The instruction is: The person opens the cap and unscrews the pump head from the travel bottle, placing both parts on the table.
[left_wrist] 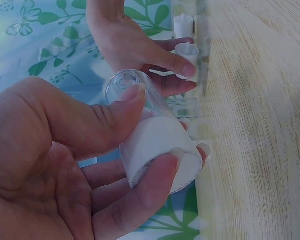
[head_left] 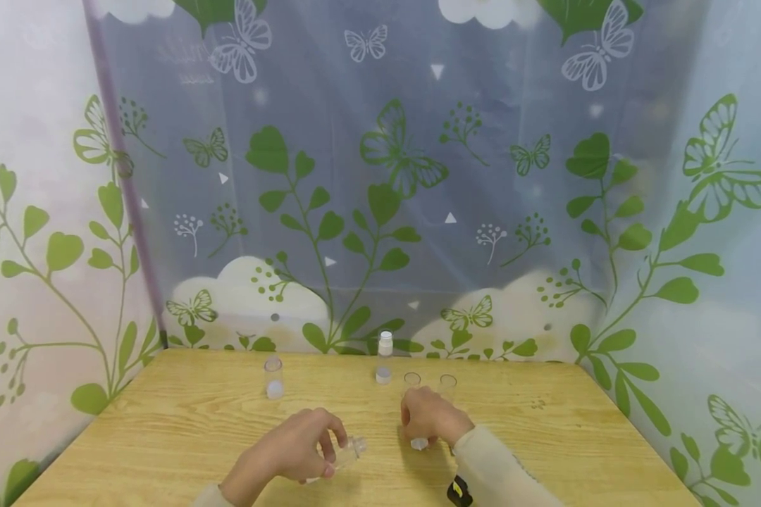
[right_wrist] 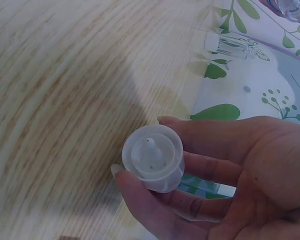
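In the head view my left hand [head_left: 304, 447] is at the front, left of centre. It grips a small clear bottle [left_wrist: 145, 112] with a white base, tilted, its neck uncapped. To the right, my right hand [head_left: 428, 415] is low over the wooden table [head_left: 184, 436]. Its thumb and fingers pinch a white pump top [right_wrist: 154, 159], whose small nozzle faces the right wrist camera. Another white pump top [left_wrist: 183, 25] shows beyond that hand in the left wrist view. Two clear cylinders [head_left: 412, 380] stand just behind the right hand, their lower parts partly hidden.
A bottle with a white pump top [head_left: 384, 358] stands near the table's back edge. Farther left is a clear uncapped bottle [head_left: 274, 379] with a white base. A printed curtain [head_left: 330, 211] hangs behind the table and along its sides. A black item [head_left: 459, 491] is by the right sleeve.
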